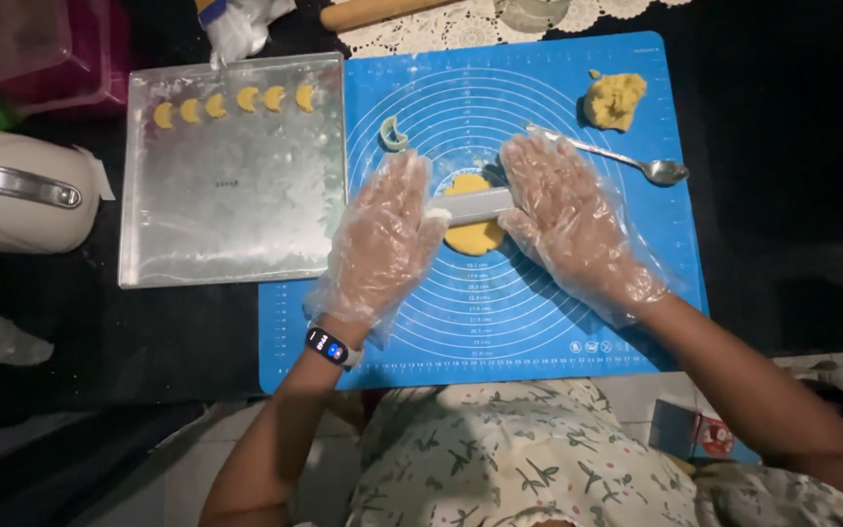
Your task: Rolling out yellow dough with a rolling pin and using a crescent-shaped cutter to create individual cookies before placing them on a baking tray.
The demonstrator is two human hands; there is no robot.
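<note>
Head view. Work surface: a dark table [782, 195], dimly lit, with a blue silicone baking mat [636, 88] laid flat on it, printed with pale concentric circles and ruler marks along its edges.

At the mat's centre lies a flattened disc of yellow dough [473, 234], soft and matte. Across it rests a short, smooth, pale grey rolling pin [475, 204], cylindrical, its long axis running left to right, right end tilted slightly toward the mat's far edge.

Left hand [387, 234], in a loose, crinkled clear plastic glove, lies palm-down on the pin's left end, fingers extended flat and together, gripping nothing. Right hand [563, 210], gloved likewise, lies palm-down on the right end, fingers spread and straight, pressing rather than clasping. A dark wristband [330, 345] sits on the left wrist.

Near the mat's far right corner: a rough lump of yellow dough [615, 100]. A metal spoon [626, 161] lies just beyond the right hand, bowl toward the mat's right edge. A small crescent-shaped cutter [393, 134] sits beyond the left hand.

Left of the mat, touching its edge, a shiny rectangular metal tray [236, 205] carries six yellow crescent pieces [233, 103] in a row along its far edge.
</note>
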